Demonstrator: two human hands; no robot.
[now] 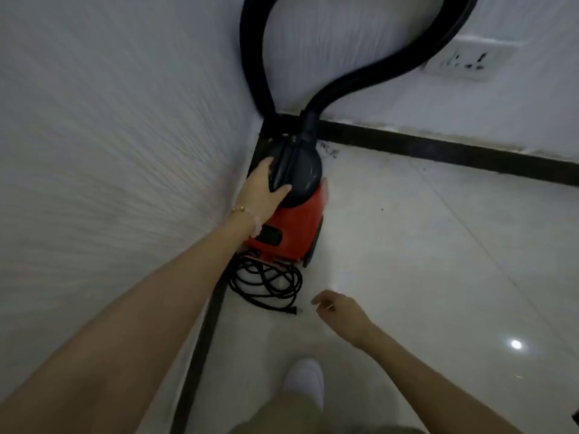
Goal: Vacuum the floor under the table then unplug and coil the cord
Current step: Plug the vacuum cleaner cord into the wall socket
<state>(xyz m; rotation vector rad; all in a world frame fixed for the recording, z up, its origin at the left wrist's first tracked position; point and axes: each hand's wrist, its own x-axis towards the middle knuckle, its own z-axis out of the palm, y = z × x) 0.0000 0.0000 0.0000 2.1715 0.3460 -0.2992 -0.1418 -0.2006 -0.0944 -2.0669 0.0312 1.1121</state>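
Head view shows the red vacuum (pixel 289 220) parked in the floor corner, the left hand (pixel 261 191) with its grip laid over the black top, and the right hand (pixel 336 310) empty, grip loosely apart just beside the cord (pixel 266 281). The cord lies coiled behind the vacuum with its plug (pixel 291 311) free on the floor (pixel 423 245), so unplugging and coiling look done; whether vacuuming is finished cannot be told.

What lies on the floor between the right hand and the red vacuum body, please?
In the head view, the coiled black cord and its plug lie between the right hand and the vacuum.
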